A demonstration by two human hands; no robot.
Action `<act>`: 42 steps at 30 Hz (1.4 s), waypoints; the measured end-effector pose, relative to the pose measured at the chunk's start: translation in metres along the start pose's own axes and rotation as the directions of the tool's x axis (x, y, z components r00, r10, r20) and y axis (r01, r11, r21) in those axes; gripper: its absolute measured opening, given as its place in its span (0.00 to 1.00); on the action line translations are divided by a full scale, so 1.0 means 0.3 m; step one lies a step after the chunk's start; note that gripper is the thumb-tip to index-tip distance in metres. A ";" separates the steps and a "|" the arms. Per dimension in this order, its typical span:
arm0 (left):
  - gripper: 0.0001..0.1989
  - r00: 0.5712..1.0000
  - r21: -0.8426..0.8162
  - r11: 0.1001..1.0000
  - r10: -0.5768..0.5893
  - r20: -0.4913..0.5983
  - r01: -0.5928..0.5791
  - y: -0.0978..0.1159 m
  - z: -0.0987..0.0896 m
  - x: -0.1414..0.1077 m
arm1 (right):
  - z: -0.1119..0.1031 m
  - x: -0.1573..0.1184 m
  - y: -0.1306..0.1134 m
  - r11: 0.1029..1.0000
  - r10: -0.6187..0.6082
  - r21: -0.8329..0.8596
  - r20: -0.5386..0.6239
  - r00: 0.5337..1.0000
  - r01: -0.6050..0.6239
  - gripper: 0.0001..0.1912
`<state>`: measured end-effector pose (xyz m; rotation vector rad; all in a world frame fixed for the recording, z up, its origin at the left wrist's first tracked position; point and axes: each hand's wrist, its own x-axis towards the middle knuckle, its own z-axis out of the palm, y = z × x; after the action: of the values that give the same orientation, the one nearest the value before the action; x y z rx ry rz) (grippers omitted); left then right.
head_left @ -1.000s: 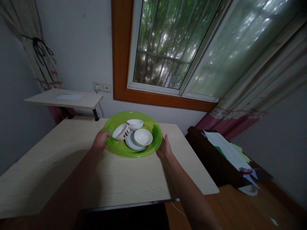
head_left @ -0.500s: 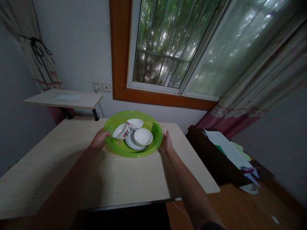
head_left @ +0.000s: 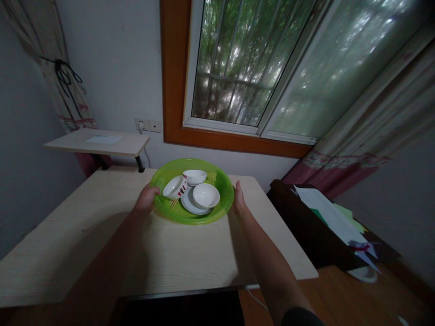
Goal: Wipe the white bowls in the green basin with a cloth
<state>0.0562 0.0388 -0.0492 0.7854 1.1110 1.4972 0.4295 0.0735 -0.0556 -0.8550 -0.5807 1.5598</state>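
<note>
A round green basin [head_left: 193, 220] is held between my two hands over the far part of the wooden table. My left hand [head_left: 147, 198] grips its left rim, thumb over the edge. On the opposite side my right hand [head_left: 239, 198] clasps the rim, its fingers mostly hidden behind and below. Inside, a white bowl [head_left: 206, 195] rests on a white plate [head_left: 190, 206]. A bowl with red marks [head_left: 176, 187] lies tilted at the left, and another white bowl [head_left: 195, 176] sits behind. Thin wooden sticks, likely chopsticks [head_left: 173, 203], show by the plate. Whether the basin touches the table I cannot tell.
The pale wooden table [head_left: 190, 258] spreads under my arms. A small raised shelf [head_left: 129, 144] with a paper on it stands at the back left. Wall sockets [head_left: 148, 125] and a window [head_left: 238, 81] are behind. A dark cabinet [head_left: 295, 226] with papers stands right.
The whole view has shifted slightly, so everything appears a little further right. Both hands keep their hold on the basin, and the dishes inside stay in the same arrangement.
</note>
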 end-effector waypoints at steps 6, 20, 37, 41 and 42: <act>0.32 0.999 0.023 0.998 -0.052 0.006 0.051 0.008 0.002 -0.002 | 0.008 -0.141 0.098 0.978 -0.203 0.055 -0.003 0.979 0.203 0.29; 0.34 0.998 0.008 0.998 -0.057 0.039 0.057 0.028 0.013 -0.020 | -0.103 -0.236 0.100 0.874 -0.480 -0.271 -0.346 0.806 0.404 0.17; 0.27 0.998 0.024 0.999 -0.040 0.038 0.039 0.024 0.010 -0.009 | -0.058 -0.030 -0.113 0.372 -0.484 -0.843 0.180 0.856 0.388 0.43; 0.29 1.000 0.003 1.000 -0.016 -0.007 0.016 0.014 0.019 -0.010 | -0.081 -0.059 -0.104 0.357 -0.505 -0.834 0.206 0.838 0.421 0.42; 0.29 1.000 0.003 1.000 -0.013 -0.021 0.013 0.012 0.020 -0.010 | -0.090 -0.077 -0.097 0.356 -0.513 -0.834 0.203 0.834 0.422 0.42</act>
<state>0.0609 0.0374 -0.0436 0.7649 1.1319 1.4963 0.4693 0.0529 -0.0449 -1.3345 -1.4740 0.5857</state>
